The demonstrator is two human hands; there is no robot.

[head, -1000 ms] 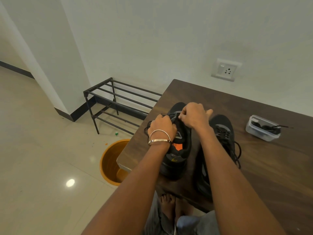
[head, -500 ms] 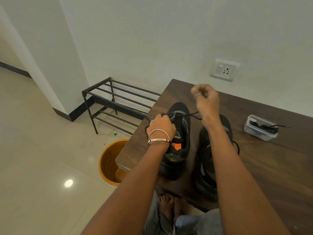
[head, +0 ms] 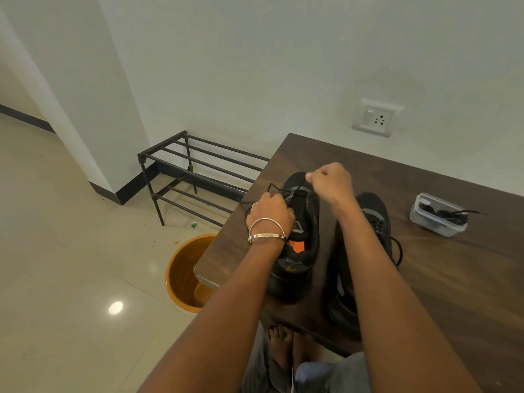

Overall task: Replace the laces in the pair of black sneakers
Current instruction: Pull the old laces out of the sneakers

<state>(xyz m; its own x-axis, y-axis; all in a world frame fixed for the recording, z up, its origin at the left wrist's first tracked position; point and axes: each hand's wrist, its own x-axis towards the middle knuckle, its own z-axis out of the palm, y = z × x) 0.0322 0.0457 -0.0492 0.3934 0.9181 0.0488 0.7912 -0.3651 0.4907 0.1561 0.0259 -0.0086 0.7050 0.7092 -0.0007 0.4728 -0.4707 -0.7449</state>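
Pinching the black lace (head: 298, 186) in your curled right hand (head: 330, 181), you've got it taut above the left sneaker's (head: 299, 236) toe end, while your left hand (head: 270, 212) grips the lace's other run beside the eyelets. Both shoes sit on the wooden table (head: 453, 279), the right sneaker (head: 374, 214) just beside. That lace looks limp, light and likely slippery, so hold near the tip

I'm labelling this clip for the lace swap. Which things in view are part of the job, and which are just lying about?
Part of the job:
left sneaker
right sneaker
black lace, pinched by the right hand
left hand, gripping the left sneaker
plastic tub of laces

Just lying about:
orange bucket
metal shoe rack
wall socket
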